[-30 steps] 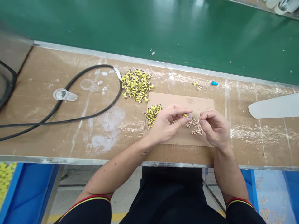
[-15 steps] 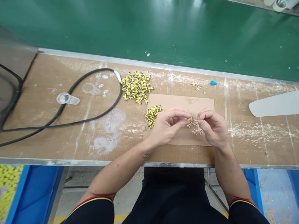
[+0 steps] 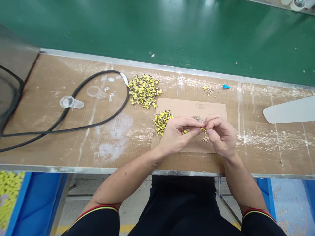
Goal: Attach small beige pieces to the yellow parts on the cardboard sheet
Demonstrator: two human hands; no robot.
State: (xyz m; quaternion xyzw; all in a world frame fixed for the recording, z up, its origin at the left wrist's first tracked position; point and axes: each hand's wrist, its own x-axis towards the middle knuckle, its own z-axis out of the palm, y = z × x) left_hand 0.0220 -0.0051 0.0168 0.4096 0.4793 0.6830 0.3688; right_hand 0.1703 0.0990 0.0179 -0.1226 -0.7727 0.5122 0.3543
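Observation:
My left hand (image 3: pixel 177 135) pinches a tiny yellow figure piece (image 3: pixel 203 129) between thumb and fingertips. At the same piece, my right hand (image 3: pixel 221 136) is closed in a pinch; whatever lies between its fingertips is too small to make out. Both hands are above a flat cardboard sheet (image 3: pixel 183 102). Below the fingertips lie small beige parts (image 3: pixel 206 139), partly covered. A small pile of yellow-and-dark figures (image 3: pixel 161 121) sits beside my left hand. Behind the fingers, something clear and rounded (image 3: pixel 197 118) shows in part.
A larger pile of yellow figures (image 3: pixel 144 91) lies behind the sheet. Black cable (image 3: pixel 98 125) loops at left around clear plastic scoops (image 3: pixel 71 102). A blue cone-shaped cap (image 3: pixel 226 86), a few loose parts (image 3: pixel 209 91) and a white blade-like panel (image 3: pixel 290 110) are farther right.
My right hand has moved left, so its fingertips now meet those of my left hand at the yellow piece. More of the beige parts are covered.

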